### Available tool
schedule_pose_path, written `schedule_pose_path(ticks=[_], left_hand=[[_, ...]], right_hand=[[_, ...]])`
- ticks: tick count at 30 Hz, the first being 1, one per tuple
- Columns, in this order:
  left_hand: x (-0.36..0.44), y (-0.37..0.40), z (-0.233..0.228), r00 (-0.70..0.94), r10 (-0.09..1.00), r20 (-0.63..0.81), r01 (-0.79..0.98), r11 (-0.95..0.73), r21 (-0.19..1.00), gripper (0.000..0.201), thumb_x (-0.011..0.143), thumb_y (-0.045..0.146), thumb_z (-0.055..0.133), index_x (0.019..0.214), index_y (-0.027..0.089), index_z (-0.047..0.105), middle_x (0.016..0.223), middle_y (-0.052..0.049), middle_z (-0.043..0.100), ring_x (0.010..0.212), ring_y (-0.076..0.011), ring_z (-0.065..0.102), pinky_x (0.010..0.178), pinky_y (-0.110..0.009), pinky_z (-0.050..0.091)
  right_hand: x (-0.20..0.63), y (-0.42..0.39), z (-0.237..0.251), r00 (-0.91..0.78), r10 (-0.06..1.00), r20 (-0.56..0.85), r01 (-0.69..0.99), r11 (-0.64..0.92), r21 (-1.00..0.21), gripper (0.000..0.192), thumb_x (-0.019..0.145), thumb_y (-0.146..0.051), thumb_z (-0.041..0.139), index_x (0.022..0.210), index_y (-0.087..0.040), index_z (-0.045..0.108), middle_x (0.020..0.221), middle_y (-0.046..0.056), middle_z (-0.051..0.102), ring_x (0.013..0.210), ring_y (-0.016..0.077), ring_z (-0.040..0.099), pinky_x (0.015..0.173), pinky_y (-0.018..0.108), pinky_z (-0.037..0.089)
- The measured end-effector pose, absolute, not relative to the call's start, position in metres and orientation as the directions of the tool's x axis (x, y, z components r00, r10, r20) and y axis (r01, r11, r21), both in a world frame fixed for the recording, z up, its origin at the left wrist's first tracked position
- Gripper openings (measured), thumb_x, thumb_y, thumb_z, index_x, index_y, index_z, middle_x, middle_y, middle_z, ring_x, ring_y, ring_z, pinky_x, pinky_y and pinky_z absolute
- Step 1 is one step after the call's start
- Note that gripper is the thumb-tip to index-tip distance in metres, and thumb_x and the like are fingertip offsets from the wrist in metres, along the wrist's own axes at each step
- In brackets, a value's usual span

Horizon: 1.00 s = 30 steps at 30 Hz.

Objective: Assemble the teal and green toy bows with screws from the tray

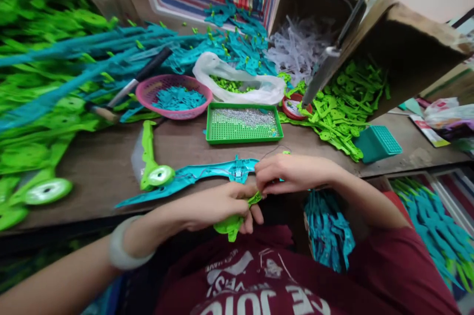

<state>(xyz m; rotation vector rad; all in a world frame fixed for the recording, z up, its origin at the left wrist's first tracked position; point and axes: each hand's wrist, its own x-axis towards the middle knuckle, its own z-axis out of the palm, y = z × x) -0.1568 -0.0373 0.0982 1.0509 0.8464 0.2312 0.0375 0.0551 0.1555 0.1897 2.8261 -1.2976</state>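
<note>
My left hand (218,204) is closed around a bright green plastic part (226,227), held low at the table's front edge. The fingers of my right hand (291,173) are pinched at the upper end of that part; whether they also hold something small is hidden. Just beyond my hands lies a long, curved teal plastic piece (207,171) with a thin wire along it. A dark thin wire (274,149) loops up behind my right hand. At the teal piece's left, a green arm-shaped part (150,157) with a round white disc rests across it.
A green perforated tray (211,140) holds small metal bits. Behind it stand a pink basket (142,100) of teal pieces and a white plastic bag (274,89) of small green parts. Green parts (40,122) heap at left. A red basket (296,116) and teal box (374,147) are at right.
</note>
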Motion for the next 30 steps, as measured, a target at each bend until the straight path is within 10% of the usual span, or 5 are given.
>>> schedule_pose_path(ticks=[17, 24, 30], left_hand=[[-0.152, -0.032, 0.087, 0.791, 0.323, -0.519, 0.155, 0.716, 0.681, 0.018, 0.072, 0.026, 0.061, 0.074, 0.015, 0.075, 0.055, -0.001, 0.064, 0.05, -0.0121, 0.056, 0.047, -0.02, 0.043], [-0.144, -0.039, 0.08, 0.767, 0.442, -0.465, 0.159, 0.572, 0.805, 0.04, 0.091, 0.05, 0.06, 0.07, 0.016, 0.068, 0.057, -0.003, 0.067, 0.046, -0.0106, 0.056, 0.052, -0.022, 0.043], [-0.131, -0.043, 0.057, 0.588, 0.674, -0.446, 0.012, 0.544, 0.839, 0.041, 0.085, 0.058, 0.063, 0.083, 0.017, 0.061, 0.062, 0.001, 0.068, 0.049, -0.0109, 0.059, 0.051, -0.022, 0.042]], right_hand=[[0.032, 0.063, 0.132, -0.989, 0.006, -0.146, 0.125, 0.556, -0.822, 0.01, 0.085, -0.011, 0.064, 0.078, -0.019, 0.067, 0.077, -0.003, 0.063, 0.073, 0.0116, 0.056, 0.071, 0.023, 0.044], [0.034, 0.058, 0.131, -0.992, -0.065, -0.109, 0.044, 0.627, -0.778, 0.009, 0.093, -0.018, 0.062, 0.085, -0.019, 0.067, 0.086, 0.001, 0.063, 0.079, 0.0137, 0.059, 0.074, 0.026, 0.047], [0.052, 0.054, 0.126, -0.919, 0.393, 0.028, 0.326, 0.797, -0.509, 0.011, 0.087, -0.014, 0.063, 0.097, -0.019, 0.066, 0.099, 0.004, 0.057, 0.076, 0.0142, 0.052, 0.067, 0.027, 0.042]])
